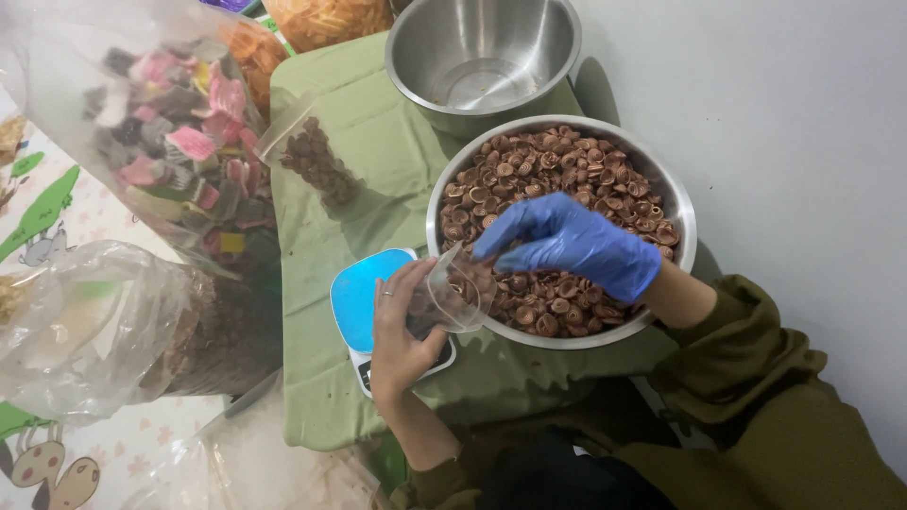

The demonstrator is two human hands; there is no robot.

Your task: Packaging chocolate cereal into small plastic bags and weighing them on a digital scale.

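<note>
While hands fill pouch [452,295], bowl [682,219] brimming brown shells [557,165], second bowl [482,52] bare

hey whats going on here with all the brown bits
A person is filling a small clear bag with brown shell-shaped pieces. The bare left hand holds the bag open over a blue kitchen scale, while the gloved right hand reaches into the full steel bowl. An empty steel bowl sits behind it, and one filled packet lies on the green cloth.
</note>
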